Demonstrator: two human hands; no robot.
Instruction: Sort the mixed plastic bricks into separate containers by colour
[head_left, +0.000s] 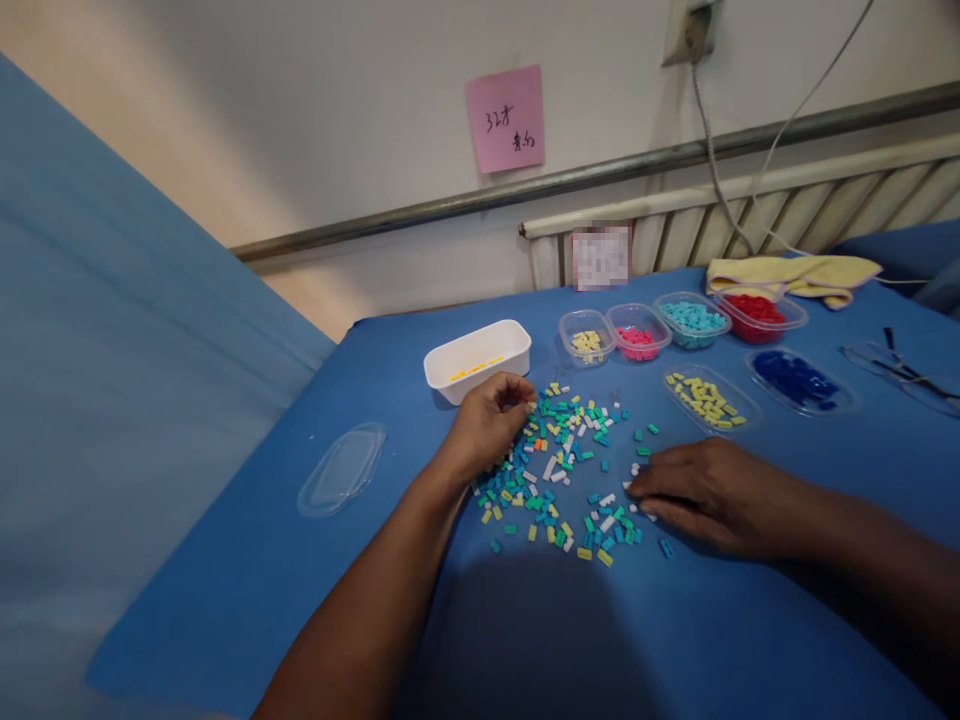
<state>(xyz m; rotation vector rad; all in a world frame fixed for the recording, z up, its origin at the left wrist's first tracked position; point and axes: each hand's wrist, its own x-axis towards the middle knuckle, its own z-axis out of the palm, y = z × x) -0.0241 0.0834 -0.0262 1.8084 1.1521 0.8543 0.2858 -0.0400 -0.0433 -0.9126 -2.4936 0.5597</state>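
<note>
Small toy building bricks (550, 467) in green, blue, yellow and white lie scattered on the blue-covered table, with a few orange ones among them. At the far left edge of this spread is my left hand (484, 425), its thumb and fingertips pinched together. Whatever sits between those fingertips is too small to make out. My right hand (709, 497) rests at the right edge of the spread, fingers stretched out and touching several white bricks. Just behind my left hand stands a white tub (438, 375) with some orange-yellow bricks inside.
Clear tubs hold cream (586, 345), pink (637, 345), light blue (694, 318) and red bricks (756, 310). Nearer lie shallow trays of yellow (705, 400) and dark blue bricks (796, 380). Glasses (900, 372), a yellow cloth (791, 277) and clear lids (341, 470) are also on the table.
</note>
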